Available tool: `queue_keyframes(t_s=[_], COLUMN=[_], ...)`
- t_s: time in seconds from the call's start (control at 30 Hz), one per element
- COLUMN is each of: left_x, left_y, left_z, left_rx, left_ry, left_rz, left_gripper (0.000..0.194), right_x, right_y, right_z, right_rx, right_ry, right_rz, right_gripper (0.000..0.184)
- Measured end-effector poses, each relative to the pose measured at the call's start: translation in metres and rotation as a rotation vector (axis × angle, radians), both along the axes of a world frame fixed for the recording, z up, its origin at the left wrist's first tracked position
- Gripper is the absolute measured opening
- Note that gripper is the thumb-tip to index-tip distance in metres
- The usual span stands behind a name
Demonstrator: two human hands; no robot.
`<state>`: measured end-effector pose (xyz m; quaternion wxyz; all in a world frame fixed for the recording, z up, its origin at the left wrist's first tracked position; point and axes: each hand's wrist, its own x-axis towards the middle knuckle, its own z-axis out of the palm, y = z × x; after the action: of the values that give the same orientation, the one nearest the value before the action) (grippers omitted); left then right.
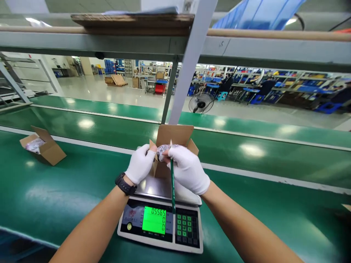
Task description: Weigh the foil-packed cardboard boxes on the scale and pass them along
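My left hand [140, 163] and right hand [187, 168], both in white gloves, meet over the open box [175, 140] that sits on the pan of the scale [161, 219]. Between them I hold a small bag [165, 149], clear and crinkled, with something dark inside that I cannot make out. It is right at the box's mouth, above the front flaps, held there so it sits over the opening and not over the desk. My left grip is closed, thumb and fingers pinching the bag's left end; my right grip is clamped on the other end, and the same hand also keeps a green pencil [172, 184] tucked in, its length hanging down across the pan toward the keypad. Holding the pencil that way leaves my fingertips free for the bag.

The box stands with its back flap upright and its side flaps splayed, so the mouth is wide open. The scale faces me, its green display lit with digits, so I can read it while both hands work above it. A black watch [125, 183] sits on my left wrist.

Well off to my left on the green desk [68, 190] lies a second box [44, 146], tipped and open, with a similar bag showing inside.
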<state>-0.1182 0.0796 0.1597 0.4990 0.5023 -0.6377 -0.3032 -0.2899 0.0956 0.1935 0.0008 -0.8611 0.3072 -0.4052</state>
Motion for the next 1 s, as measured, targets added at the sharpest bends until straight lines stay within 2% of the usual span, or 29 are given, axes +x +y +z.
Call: queue_keyframes(t_s=[0.1, 0.13, 0.3, 0.5, 0.6, 0.7, 0.77, 0.83, 0.9, 1.0], left_x=[0.004, 0.005, 0.005, 0.003, 0.003, 0.003, 0.002, 0.002, 0.002, 0.002], left_y=[0.0, 0.0, 0.001, 0.001, 0.001, 0.002, 0.003, 0.003, 0.003, 0.002], left_z=[-0.006, -0.008, -0.006, -0.005, -0.007, -0.01, -0.011, -0.011, -0.012, -0.013], left_rx=[0.014, 0.019, 0.018, 0.003, 0.044, 0.099, 0.108, 0.107, 0.097, 0.076], left_ry=[0.031, 0.051, 0.107, 0.105, 0.171, 0.264, 0.323, 0.371, 0.4, 0.402], left_rz=[-0.009, -0.019, -0.036, -0.03, -0.066, -0.112, -0.134, -0.156, -0.176, -0.172], left_gripper=[0.039, 0.039, 0.037, 0.038, 0.039, 0.041, 0.044, 0.046, 0.045, 0.044], right_x=[-0.009, -0.012, -0.024, -0.023, -0.021, -0.014, -0.006, 0.001, 0.008, 0.016], right_y=[0.001, 0.003, 0.006, 0.002, 0.004, 0.004, 0.001, -0.002, -0.005, -0.007], right_z=[0.004, 0.005, 0.011, 0.018, 0.021, 0.023, 0.024, 0.023, 0.022, 0.02], right_rx=[0.051, 0.074, 0.177, 0.128, 0.207, 0.426, 0.575, 0.657, 0.678, 0.626], right_ry=[0.255, 0.282, 0.11, 0.355, 0.111, -0.159, -0.175, -0.167, -0.184, -0.123], right_rz=[0.023, 0.017, -0.057, -0.075, -0.071, 0.013, 0.073, 0.059, -0.02, -0.139], right_gripper=[0.016, 0.015, 0.004, 0.022, 0.019, 0.031, 0.035, 0.034, 0.032, 0.034])
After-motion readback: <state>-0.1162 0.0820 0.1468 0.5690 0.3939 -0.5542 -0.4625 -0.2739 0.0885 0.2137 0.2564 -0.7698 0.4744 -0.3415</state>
